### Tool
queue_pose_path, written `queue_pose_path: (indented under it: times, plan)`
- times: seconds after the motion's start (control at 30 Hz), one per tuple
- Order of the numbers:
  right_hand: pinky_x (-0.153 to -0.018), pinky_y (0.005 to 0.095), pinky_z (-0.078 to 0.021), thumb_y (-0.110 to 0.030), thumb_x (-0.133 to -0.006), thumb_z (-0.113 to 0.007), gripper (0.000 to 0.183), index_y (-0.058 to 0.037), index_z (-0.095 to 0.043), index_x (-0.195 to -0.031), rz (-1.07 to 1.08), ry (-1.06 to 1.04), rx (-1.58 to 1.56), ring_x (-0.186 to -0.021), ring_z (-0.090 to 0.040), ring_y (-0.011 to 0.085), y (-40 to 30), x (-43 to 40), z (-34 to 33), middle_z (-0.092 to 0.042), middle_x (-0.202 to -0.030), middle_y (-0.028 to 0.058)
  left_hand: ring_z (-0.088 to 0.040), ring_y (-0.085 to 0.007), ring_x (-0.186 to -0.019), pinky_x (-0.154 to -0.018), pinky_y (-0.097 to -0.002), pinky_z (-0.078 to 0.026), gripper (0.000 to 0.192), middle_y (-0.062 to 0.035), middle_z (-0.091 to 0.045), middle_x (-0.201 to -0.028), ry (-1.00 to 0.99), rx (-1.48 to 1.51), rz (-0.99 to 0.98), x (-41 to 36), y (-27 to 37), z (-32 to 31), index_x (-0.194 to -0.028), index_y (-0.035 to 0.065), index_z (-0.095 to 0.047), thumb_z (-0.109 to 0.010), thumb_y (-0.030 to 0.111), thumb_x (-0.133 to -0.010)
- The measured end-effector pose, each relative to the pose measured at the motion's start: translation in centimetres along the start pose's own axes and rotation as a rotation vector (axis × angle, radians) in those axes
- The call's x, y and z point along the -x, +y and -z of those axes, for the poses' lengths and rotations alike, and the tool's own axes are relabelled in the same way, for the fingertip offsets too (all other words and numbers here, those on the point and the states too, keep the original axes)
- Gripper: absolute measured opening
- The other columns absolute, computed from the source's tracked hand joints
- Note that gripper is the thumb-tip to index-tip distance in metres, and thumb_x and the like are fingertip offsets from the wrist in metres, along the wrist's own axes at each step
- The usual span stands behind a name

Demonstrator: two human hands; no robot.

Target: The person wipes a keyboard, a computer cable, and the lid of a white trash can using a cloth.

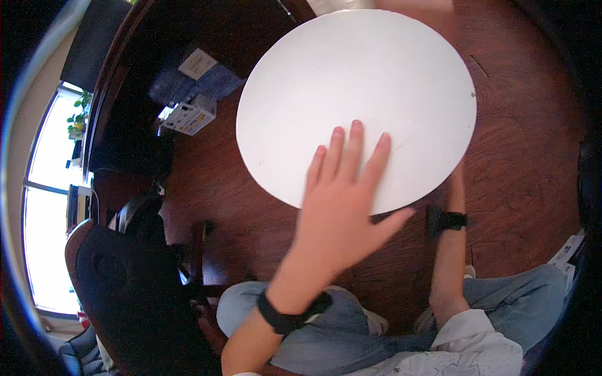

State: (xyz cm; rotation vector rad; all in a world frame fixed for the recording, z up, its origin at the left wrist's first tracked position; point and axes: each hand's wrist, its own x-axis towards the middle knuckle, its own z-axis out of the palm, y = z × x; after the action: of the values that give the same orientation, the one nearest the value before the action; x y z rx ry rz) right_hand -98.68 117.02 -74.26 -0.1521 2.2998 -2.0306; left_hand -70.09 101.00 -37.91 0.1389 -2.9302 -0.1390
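Note:
A large round white panel [357,80] with faint scuffs and a chipped spot on its right rim fills the upper middle of the view. My left hand [341,188] lies palm down over its near edge, fingers spread, thumb out past the rim. It looks slightly blurred. My right hand [457,176] reaches in at the panel's lower right edge. Its fingers are hidden beneath the panel, so their grip cannot be seen. Dark bands circle both wrists. What supports the panel from below is out of sight.
Dark reddish wood-grain floor [522,188] surrounds the panel. A printed white box [190,117] and a small pale card or box [197,64] are at upper left. A black chair [127,291] stands at left. My jeans-clad legs [512,291] are folded below.

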Motion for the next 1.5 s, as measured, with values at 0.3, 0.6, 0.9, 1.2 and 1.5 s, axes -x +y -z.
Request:
queue_pose_path:
  times: [0.3,0.6,0.9,1.2,1.5]
  plan:
    - [-0.106,0.0371,-0.0393,-0.033,-0.103,-0.043,0.05,0.0074,-0.054,-0.132,-0.328,0.086,-0.295,-0.123,-0.055,0.0305,5.6,6.8,-4.2,-0.059,-0.134,0.0195,-0.034,-0.0374,-0.143,-0.116,-0.0528,-0.028,0.108,-0.0217,-0.035,-0.154,-0.096,-0.062,-0.088,0.6,-6.5,0.9,-0.147,0.0142,-0.045,-0.076,0.07,-0.06]
    - [-0.115,0.0375,-0.0284,-0.04,-0.101,-0.046,0.058,0.0056,-0.052,-0.136,0.016,0.064,-0.394,-0.136,-0.043,0.0306,-20.2,5.2,-1.9,-0.049,-0.144,0.0214,-0.032,-0.041,-0.143,-0.116,-0.0542,-0.025,0.111,-0.026,-0.032,-0.154,-0.114,-0.102,-0.055,0.9,-5.3,1.0,-0.148,0.0087,-0.041,-0.072,0.075,-0.064]
    - [-0.114,0.0359,-0.0281,-0.028,-0.104,-0.042,0.045,0.0066,-0.057,-0.129,0.458,0.1,-0.378,-0.135,-0.044,0.0292,-26.9,5.6,-2.2,-0.05,-0.144,0.0196,-0.025,-0.0435,-0.145,-0.116,-0.0558,-0.021,0.102,-0.0257,-0.023,-0.158,-0.064,-0.146,0.189,-0.7,0.8,-0.7,-0.153,0.0061,-0.03,-0.072,0.055,-0.075]
    - [-0.117,0.0396,-0.0262,-0.037,-0.105,-0.038,0.054,0.0042,-0.049,-0.138,-0.19,0.063,-0.117,-0.139,-0.039,0.0343,-2.4,6.8,-4.2,-0.045,-0.147,0.0219,-0.023,-0.0381,-0.147,-0.119,-0.0518,-0.018,0.089,-0.0218,-0.024,-0.159,-0.218,0.033,0.075,-0.4,-2.5,1.6,-0.152,0.0082,-0.035,-0.067,0.054,-0.082]
    - [-0.117,0.0388,-0.0258,-0.033,-0.105,-0.039,0.05,0.0038,-0.049,-0.138,-0.253,0.218,-0.056,-0.141,-0.037,0.032,4.1,9.7,-6.1,-0.04,-0.152,0.0195,-0.032,-0.0343,-0.142,-0.116,-0.041,-0.026,0.061,-0.0254,-0.034,-0.152,0.109,0.143,0.562,-0.7,-14.7,-1.1,-0.149,-0.0004,-0.034,-0.05,0.032,-0.101]
